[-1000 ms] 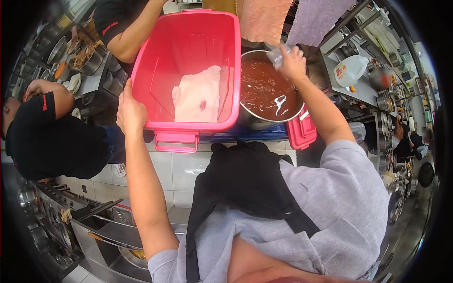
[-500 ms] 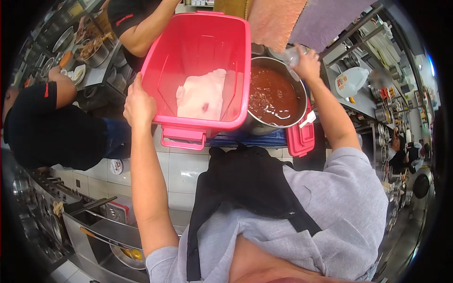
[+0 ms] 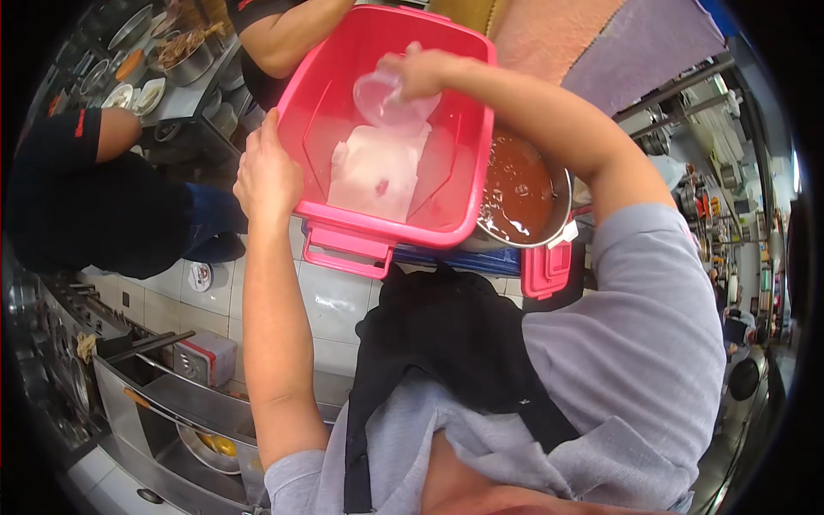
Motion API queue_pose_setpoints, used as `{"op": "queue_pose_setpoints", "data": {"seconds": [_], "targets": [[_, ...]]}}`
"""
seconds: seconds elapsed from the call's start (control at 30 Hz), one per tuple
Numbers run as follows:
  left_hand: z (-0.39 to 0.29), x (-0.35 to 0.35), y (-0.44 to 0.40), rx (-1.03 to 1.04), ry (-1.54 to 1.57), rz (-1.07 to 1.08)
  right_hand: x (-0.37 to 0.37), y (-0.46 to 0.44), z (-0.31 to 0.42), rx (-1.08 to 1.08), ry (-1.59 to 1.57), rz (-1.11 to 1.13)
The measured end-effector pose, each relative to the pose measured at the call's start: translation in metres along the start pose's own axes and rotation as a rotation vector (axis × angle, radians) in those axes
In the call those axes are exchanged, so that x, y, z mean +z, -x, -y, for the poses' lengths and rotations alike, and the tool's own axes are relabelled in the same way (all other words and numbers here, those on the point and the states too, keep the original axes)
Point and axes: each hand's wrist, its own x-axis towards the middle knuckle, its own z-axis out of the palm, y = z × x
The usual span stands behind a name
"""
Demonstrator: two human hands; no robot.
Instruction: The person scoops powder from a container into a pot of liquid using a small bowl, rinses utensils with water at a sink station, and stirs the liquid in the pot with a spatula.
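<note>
My left hand [image 3: 269, 172] grips the left rim of a large pinkish-red plastic tub [image 3: 309, 163], fingers over the edge. A pale flat mass with a small pink spot [image 3: 365, 176] lies on the tub's bottom; I cannot make out what it is. Over the tub's opening, my right hand [image 3: 421, 73] holds a clear plastic container [image 3: 378, 99], somewhat smeared by motion. Right of the tub, partly under my right arm, stands a big metal pot [image 3: 562, 202] of reddish-brown liquid [image 3: 519, 193]. A pinkish-red lid [image 3: 546, 268] lies below the pot.
Two people in black shirts are close by: one person's forearm [image 3: 292, 39] is behind the tub, another person [image 3: 94, 197] stands at left. A metal counter [image 3: 184, 99] with pots is at far left. Steel kitchen equipment [image 3: 163, 386] stands at lower left. Shelving lines the right side.
My right hand has swung left from above the pot to over the tub, carrying the clear container. My left hand stays on the tub's rim. The view has shifted slightly.
</note>
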Motion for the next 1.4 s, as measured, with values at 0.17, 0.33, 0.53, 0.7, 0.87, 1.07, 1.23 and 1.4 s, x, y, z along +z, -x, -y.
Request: {"op": "queue_pose_setpoints", "data": {"seconds": [0.17, 0.33, 0.53, 0.7, 0.87, 1.07, 1.23, 1.4], "targets": [[-0.001, 0.0, -0.003, -0.005, -0.006, -0.008, 0.147, -0.183, 0.026, 0.017, 0.111, 0.237], [0.0, 0.0, -0.01, -0.036, -0.028, 0.018, 0.243, -0.194, -0.001, 0.201, -0.091, 0.325], [0.005, 0.01, -0.012, -0.011, 0.006, -0.108, 0.31, -0.209, 0.079, 0.667, -0.354, 0.24], [0.004, 0.009, -0.012, -0.022, 0.063, -0.112, 0.32, -0.201, 0.134, 0.765, -0.439, 0.156], [0.001, 0.011, -0.012, -0.003, 0.039, -0.143, 0.314, -0.151, 0.131, 0.12, -0.181, 0.266], [0.002, 0.01, -0.01, -0.026, 0.054, -0.119, 0.274, -0.154, 0.101, -0.23, -0.084, 0.329], [0.0, 0.011, -0.008, -0.038, 0.063, -0.097, 0.284, -0.191, 0.044, 0.079, -0.035, 0.33], [0.005, 0.019, -0.01, 0.038, 0.012, -0.224, 0.322, -0.208, 0.057, 0.144, -0.105, 0.335]]}}
